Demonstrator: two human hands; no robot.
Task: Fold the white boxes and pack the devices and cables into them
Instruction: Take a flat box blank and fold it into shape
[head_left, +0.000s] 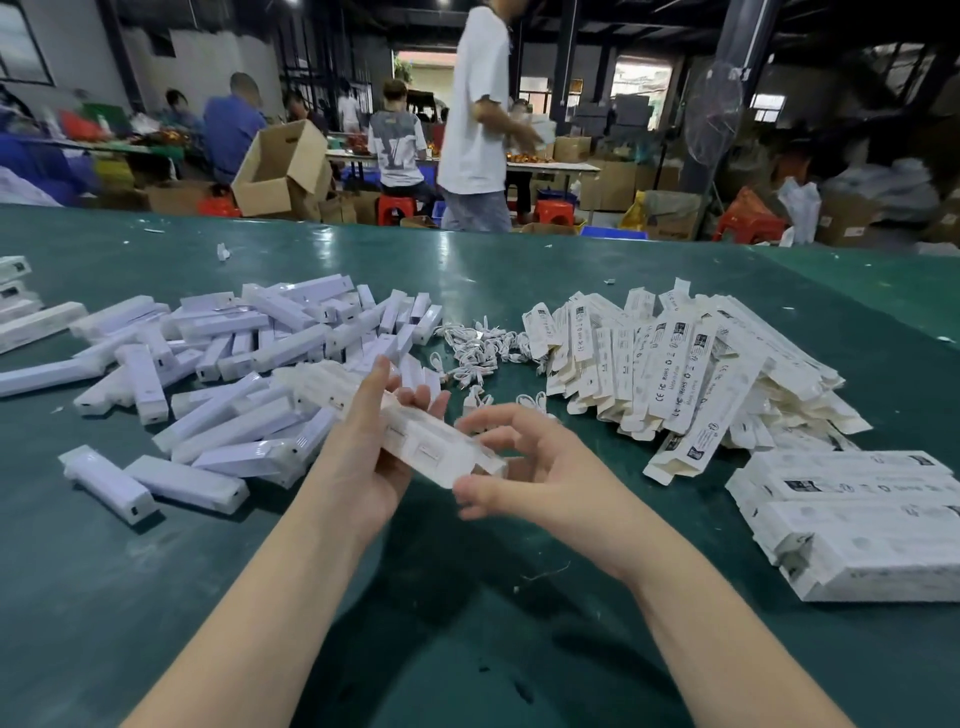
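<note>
Left hand (363, 462) gripped a white box (441, 452); right hand (524, 467) pinched its end flap. Packed boxes (857, 519) lay at the table's (467, 270) right edge, many devices (234, 364) and cables (483, 348) remaining.

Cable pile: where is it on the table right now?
In the head view the cable pile lies mid-table, just beyond the hands, between the heap of white devices on the left and the flat boxes on the right.

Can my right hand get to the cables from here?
Probably yes: the right hand is at the box end, the cables lie just beyond, nothing between.
</note>
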